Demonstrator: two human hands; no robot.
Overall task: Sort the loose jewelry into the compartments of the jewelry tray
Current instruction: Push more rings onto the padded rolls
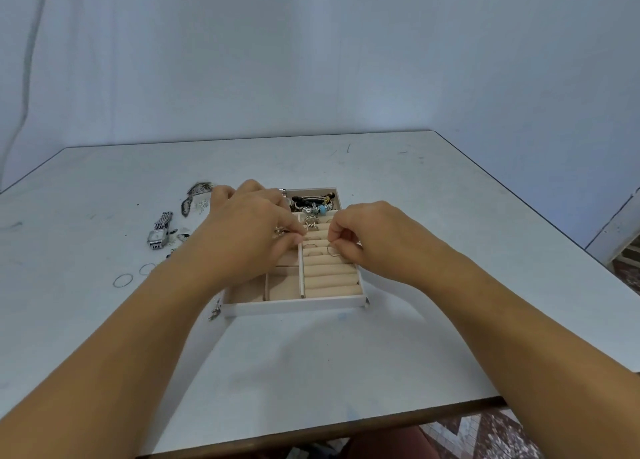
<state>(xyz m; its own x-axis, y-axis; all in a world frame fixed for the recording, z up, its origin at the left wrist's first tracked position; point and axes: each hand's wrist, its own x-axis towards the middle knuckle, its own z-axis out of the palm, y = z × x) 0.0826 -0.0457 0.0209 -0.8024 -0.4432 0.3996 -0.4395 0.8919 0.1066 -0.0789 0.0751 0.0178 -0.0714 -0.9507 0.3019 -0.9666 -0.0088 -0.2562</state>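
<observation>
Forearms cross the bench [311, 372] edge. Right hand [363, 230] pinches a thin ring [331, 251] over the jewelry tray [294, 305] ring rolls. Left hand [249, 223] curled, fingertips closed on a small ornate piece [280, 232]. Watch [160, 231] lies left.

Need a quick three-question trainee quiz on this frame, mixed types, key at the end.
1. True or false: the silver metal wristwatch lies inside the white jewelry tray with beige padded rolls.
2. What does the right hand pinch over the rolls? A) thin wire ring B) wristwatch C) beaded bracelet
3. On which side of the tray do the two thin loose hoops lie?

Key: 1 false; 2 A, the thin wire ring; 3 its left, on the pale table.
</observation>
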